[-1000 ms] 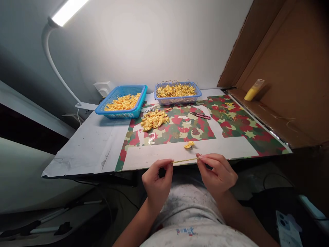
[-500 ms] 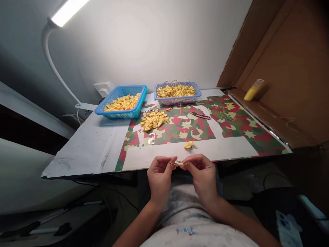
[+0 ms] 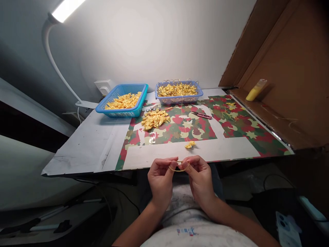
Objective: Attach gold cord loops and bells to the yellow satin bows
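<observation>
A short gold cord [image 3: 177, 169] hangs bent in a loop between my two hands, just off the front edge of the table [image 3: 84, 151]. My left hand [image 3: 160, 178] pinches one end, and my right hand [image 3: 199, 175] pinches the other, fingertips almost touching. A small yellow bow [image 3: 190, 145] lies on the table just beyond my hands. Farther back sits a loose pile of yellow ribbon pieces [image 3: 155, 119].
A blue basket [image 3: 120, 101] of yellow ribbon pieces and a second basket [image 3: 178, 92] of bows with gold loops stand at the back. Red-handled snips [image 3: 202, 115] lie on the camouflage mat [image 3: 231, 123]. A yellow bottle [image 3: 255, 90] rests on the cardboard at right. A lamp arm curves at left.
One second ago I held the cord stretched straight between my hands. My hands have since come together and the cord is bent into a loop.
</observation>
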{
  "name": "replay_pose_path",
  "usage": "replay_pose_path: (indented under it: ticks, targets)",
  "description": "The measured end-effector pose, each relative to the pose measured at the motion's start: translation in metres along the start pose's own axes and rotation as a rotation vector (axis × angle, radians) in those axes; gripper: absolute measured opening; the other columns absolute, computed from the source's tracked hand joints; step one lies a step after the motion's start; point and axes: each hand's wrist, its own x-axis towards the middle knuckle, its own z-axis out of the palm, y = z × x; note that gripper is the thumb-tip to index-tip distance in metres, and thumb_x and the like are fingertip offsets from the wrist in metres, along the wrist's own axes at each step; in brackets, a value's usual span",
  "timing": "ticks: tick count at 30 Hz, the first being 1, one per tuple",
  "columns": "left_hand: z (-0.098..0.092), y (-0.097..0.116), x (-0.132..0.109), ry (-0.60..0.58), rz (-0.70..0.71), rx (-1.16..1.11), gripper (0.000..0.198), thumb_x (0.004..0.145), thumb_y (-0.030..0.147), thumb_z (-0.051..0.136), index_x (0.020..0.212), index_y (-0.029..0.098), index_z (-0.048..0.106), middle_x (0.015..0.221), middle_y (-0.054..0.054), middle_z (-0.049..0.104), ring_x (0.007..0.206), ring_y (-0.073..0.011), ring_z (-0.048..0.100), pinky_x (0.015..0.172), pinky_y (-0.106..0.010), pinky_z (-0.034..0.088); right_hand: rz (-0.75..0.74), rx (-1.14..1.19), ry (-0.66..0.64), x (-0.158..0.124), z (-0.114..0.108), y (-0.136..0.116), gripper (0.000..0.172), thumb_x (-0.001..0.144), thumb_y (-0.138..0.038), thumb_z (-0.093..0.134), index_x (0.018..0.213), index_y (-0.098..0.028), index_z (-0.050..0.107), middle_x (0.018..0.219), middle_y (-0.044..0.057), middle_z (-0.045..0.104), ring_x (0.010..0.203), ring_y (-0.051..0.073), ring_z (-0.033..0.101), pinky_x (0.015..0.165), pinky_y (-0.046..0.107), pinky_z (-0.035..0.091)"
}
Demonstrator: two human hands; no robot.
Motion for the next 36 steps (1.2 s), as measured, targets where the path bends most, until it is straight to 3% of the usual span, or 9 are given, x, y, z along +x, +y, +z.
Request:
replay_pose_path:
  ticks: [7,19,26,29,32,36]
  targets:
    - [-0.002,0.0,0.002,0.027,0.02,0.012,0.018,0.071,0.022,0.081,0.071,0.017,0.064,0.075,-0.001,0.076,0.075,-0.0128,0.074,0.066,-0.018,0.059,-0.072,-0.008,-0.042,-0.002,-0.004,0.001,0.016,0.069,-0.02,0.082,0.069,-0.019,0.066,0.068,-0.003,0.068,0.062,0.008,0.065,0.062,0.018,0.056]
    - [0.001,0.005,0.0,-0.078,-0.002,-0.02,0.023,0.068,0.015,0.081,0.069,0.017,0.058,0.072,0.0,0.075,0.068,-0.0113,0.072,0.061,-0.017,0.059,-0.097,-0.065,-0.047,0.0,-0.005,0.004,0.016,0.072,-0.023,0.08,0.07,-0.019,0.064,0.069,-0.003,0.067,0.063,0.008,0.064,0.062,0.019,0.055]
    - [0.0,0.009,0.001,-0.094,0.007,0.001,0.024,0.068,0.014,0.08,0.072,0.018,0.056,0.07,0.002,0.073,0.067,-0.0093,0.071,0.064,-0.017,0.058,-0.227,-0.459,-0.175,0.0,-0.016,-0.004,0.012,0.078,-0.021,0.072,0.089,-0.021,0.068,0.079,0.001,0.071,0.072,0.012,0.066,0.066,0.021,0.054]
    - [0.0,0.01,0.001,-0.102,-0.003,0.024,0.026,0.067,0.015,0.081,0.071,0.017,0.055,0.069,0.001,0.073,0.066,-0.0107,0.07,0.064,-0.019,0.058,-0.324,-0.622,-0.223,0.0,-0.02,-0.011,0.006,0.082,-0.022,0.066,0.086,-0.018,0.069,0.076,0.003,0.07,0.069,0.014,0.065,0.064,0.023,0.053]
    - [0.001,0.01,0.001,-0.106,-0.013,0.052,0.027,0.067,0.018,0.081,0.07,0.017,0.055,0.068,0.0,0.073,0.066,-0.013,0.071,0.063,-0.021,0.059,-0.348,-0.669,-0.235,0.001,-0.019,-0.016,0.01,0.084,-0.023,0.063,0.078,-0.017,0.069,0.071,0.003,0.069,0.064,0.014,0.063,0.059,0.023,0.051]
    - [0.001,0.009,0.001,-0.113,-0.026,0.081,0.028,0.066,0.021,0.082,0.069,0.017,0.054,0.067,-0.001,0.072,0.066,-0.015,0.071,0.062,-0.024,0.059,-0.273,-0.645,-0.243,0.001,-0.017,-0.018,0.014,0.084,-0.026,0.063,0.076,-0.017,0.069,0.068,0.003,0.068,0.061,0.014,0.062,0.056,0.023,0.05]
